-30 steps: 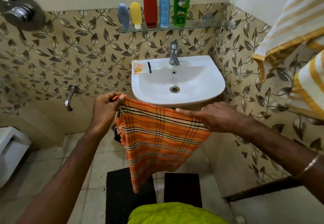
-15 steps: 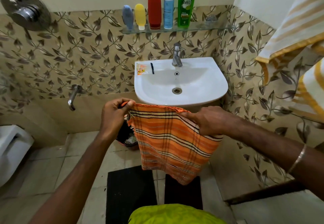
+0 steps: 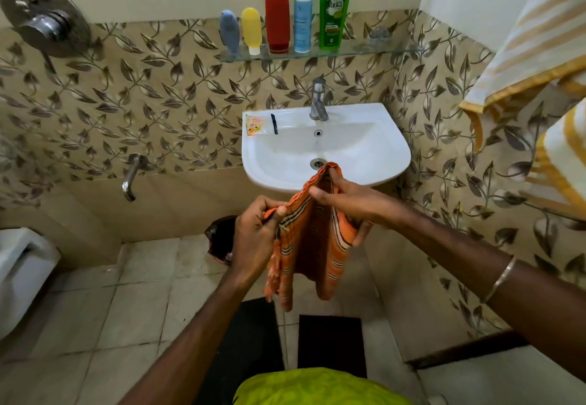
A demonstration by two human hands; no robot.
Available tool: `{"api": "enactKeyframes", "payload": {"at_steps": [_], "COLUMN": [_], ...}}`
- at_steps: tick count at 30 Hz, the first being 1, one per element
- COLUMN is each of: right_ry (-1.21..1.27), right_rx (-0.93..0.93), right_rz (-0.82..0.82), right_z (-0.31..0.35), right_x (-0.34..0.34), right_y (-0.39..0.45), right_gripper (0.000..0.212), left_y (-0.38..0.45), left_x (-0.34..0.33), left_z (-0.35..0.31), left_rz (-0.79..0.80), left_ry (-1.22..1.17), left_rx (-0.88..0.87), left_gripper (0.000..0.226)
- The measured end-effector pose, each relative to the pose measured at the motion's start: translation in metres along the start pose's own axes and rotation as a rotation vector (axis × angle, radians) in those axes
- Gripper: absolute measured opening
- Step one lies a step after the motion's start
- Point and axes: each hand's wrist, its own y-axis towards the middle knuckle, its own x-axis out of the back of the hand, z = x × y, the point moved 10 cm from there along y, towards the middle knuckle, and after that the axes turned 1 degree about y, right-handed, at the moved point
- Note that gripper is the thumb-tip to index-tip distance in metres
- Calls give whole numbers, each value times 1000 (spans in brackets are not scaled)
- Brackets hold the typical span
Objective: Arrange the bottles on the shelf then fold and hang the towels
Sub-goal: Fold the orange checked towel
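Observation:
An orange striped towel [image 3: 312, 239] hangs folded between my hands in front of the sink [image 3: 374, 147]. My left hand [image 3: 255, 239] pinches its near upper corners. My right hand [image 3: 345, 198] grips the far fold, with the thumb on top and the fingers under the cloth. On the glass shelf [image 3: 374, 47] stand several bottles in a row: a grey-blue tube [image 3: 230, 31], a yellow tube [image 3: 251, 30], a red bottle [image 3: 277, 11], a white-blue spray bottle [image 3: 302, 19] and a green bottle [image 3: 334, 4].
Yellow-and-white striped towels [image 3: 536, 42] hang at the right wall. A wall tap [image 3: 131, 176] sticks out at the left, a toilet [image 3: 19, 274] sits at the far left. Black mats [image 3: 331, 344] lie on the tiled floor, and a dark bin [image 3: 220, 239] stands under the sink.
My hands have come together, folding the spread towel in half lengthwise. It now hangs narrower and doubled between them.

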Motion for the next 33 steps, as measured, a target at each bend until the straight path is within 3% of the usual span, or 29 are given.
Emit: {"api": "enactKeyframes", "payload": {"at_steps": [4, 15, 20, 25, 28, 31, 33], "right_ry": [221, 487, 571, 685, 710, 680, 650], "right_rx": [-10, -39, -4, 36, 70, 98, 138], "right_rz": [44, 25, 117, 191, 220, 167, 72], "right_z": [14, 24, 29, 38, 40, 40, 39], "right_x": [-7, -12, -11, -10, -4, 10, 27], "right_y": [6, 19, 9, 0, -2, -6, -10], "right_gripper": [93, 114, 99, 89, 93, 98, 89], "left_y": [-7, -15, -20, -13, -6, 1, 5], "left_x": [-18, -55, -71, -72, -70, -65, -60], "left_z": [-2, 0, -6, -19, -29, -33, -31], "left_rz": [11, 45, 121, -4, 21, 42, 38], "left_ry": [-28, 45, 252, 375, 351, 325, 288], "left_rx": [-27, -58, -213, -350, -384, -386, -345], "left_gripper": [14, 11, 52, 46, 42, 44, 43]}}
